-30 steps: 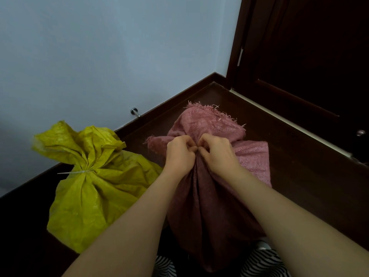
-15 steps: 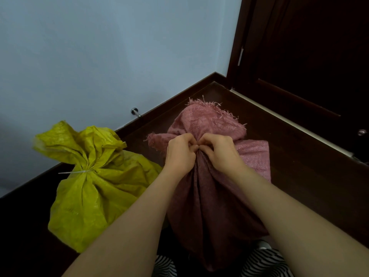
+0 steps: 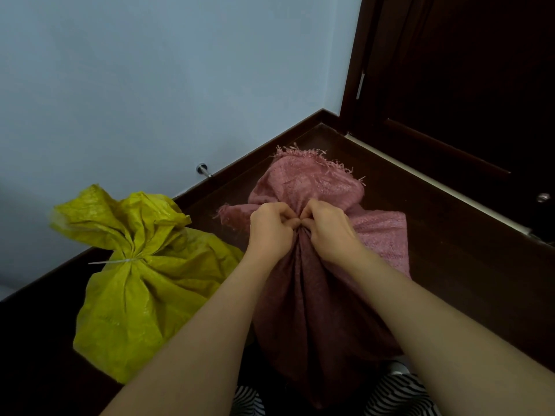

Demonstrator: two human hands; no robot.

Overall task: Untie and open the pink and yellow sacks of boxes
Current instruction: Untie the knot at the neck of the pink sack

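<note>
A dusty-pink woven plastic sack (image 3: pixel 303 295) stands on the dark brown wooden floor (image 3: pixel 450 265) in the corner by the pale wall, its long axis running up from the person's knees to a gathered neck, with a frayed top flaring beyond. Just to its left sits a yellow woven plastic sack (image 3: pixel 135 295), its neck cinched by a thin white tie (image 3: pixel 117 261) and not yet touched. Both hands meet at the pink neck, directly ahead, equally near it. The left hand (image 3: pixel 271 232) and right hand (image 3: pixel 327 232) are curled tight, fingertips (image 3: pixel 295 224) touching each other and pinched on the bunched fabric at the knot. The tie itself is hidden under the fingers, so I cannot tell how loose it is.
</note>
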